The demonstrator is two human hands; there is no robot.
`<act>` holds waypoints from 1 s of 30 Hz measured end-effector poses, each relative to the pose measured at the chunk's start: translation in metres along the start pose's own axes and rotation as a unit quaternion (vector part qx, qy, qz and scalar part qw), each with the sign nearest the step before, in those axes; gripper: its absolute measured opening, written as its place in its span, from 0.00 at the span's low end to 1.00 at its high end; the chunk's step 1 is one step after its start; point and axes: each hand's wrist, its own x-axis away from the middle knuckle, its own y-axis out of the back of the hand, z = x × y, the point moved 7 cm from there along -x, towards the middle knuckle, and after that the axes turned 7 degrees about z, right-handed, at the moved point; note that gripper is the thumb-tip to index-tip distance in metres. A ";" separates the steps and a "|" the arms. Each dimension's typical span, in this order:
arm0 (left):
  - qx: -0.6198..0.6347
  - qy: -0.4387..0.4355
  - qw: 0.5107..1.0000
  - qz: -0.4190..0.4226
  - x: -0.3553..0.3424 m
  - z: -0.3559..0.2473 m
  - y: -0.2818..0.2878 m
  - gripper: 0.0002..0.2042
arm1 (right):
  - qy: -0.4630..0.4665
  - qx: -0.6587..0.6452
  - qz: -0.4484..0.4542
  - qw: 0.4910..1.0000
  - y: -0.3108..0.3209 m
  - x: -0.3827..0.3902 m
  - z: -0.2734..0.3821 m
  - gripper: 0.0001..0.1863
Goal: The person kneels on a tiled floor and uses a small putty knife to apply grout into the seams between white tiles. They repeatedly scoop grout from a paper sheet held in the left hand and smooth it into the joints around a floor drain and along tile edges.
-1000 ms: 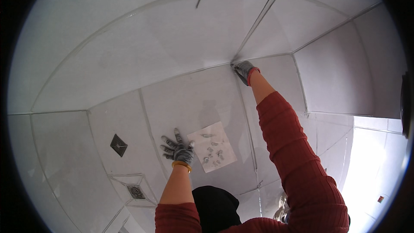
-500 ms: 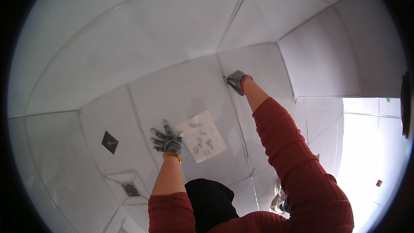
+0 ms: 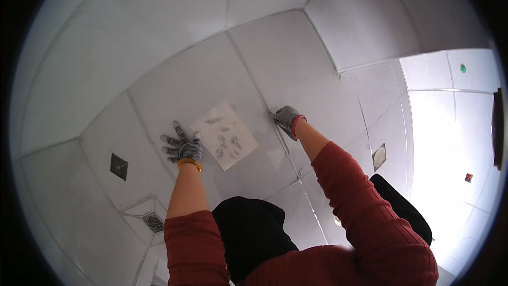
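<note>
My left hand [image 3: 183,147], in a grey knitted work glove with a yellow band at the wrist, lies with its fingers spread on the pale tiled floor [image 3: 185,82]. Its thumb reaches the edge of a white square sheet [image 3: 211,114] strewn with small grey lumps [image 3: 233,140]. To the right, my right hand [image 3: 286,120], gloved alike with a red cuff, is closed, fingertips down on the dark joint [image 3: 248,74] between two tiles. Whatever it grips, if anything, is hidden by the fingers.
A dark diamond-shaped patch [image 3: 119,166] and a square floor drain [image 3: 153,222] lie to the left. White tiled walls rise at the far side. My black-clad knees [image 3: 248,228] are at the bottom. Bright light comes from a tiled area [image 3: 439,143] at right.
My right hand has slid nearer to me along the tile joint. My left hand stays beside the sheet. The whole view has shifted and turned, showing more of the right side.
</note>
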 end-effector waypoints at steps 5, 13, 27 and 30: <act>-0.002 0.010 1.000 -0.014 -0.001 0.000 -0.005 0.42 | -0.185 -0.323 -0.016 0.928 -0.052 0.058 -0.015 0.22; 0.000 -0.007 0.999 -0.043 -0.012 0.004 -0.015 0.41 | -0.238 -0.395 0.046 0.886 -0.111 0.118 -0.013 0.26; 0.002 -0.024 0.996 -0.090 -0.039 0.012 -0.028 0.42 | -0.253 -0.404 0.021 0.879 -0.135 0.137 -0.014 0.26; 0.026 -0.034 0.994 -0.099 -0.049 0.015 -0.032 0.43 | -0.246 -0.395 0.031 0.885 -0.134 0.135 -0.013 0.26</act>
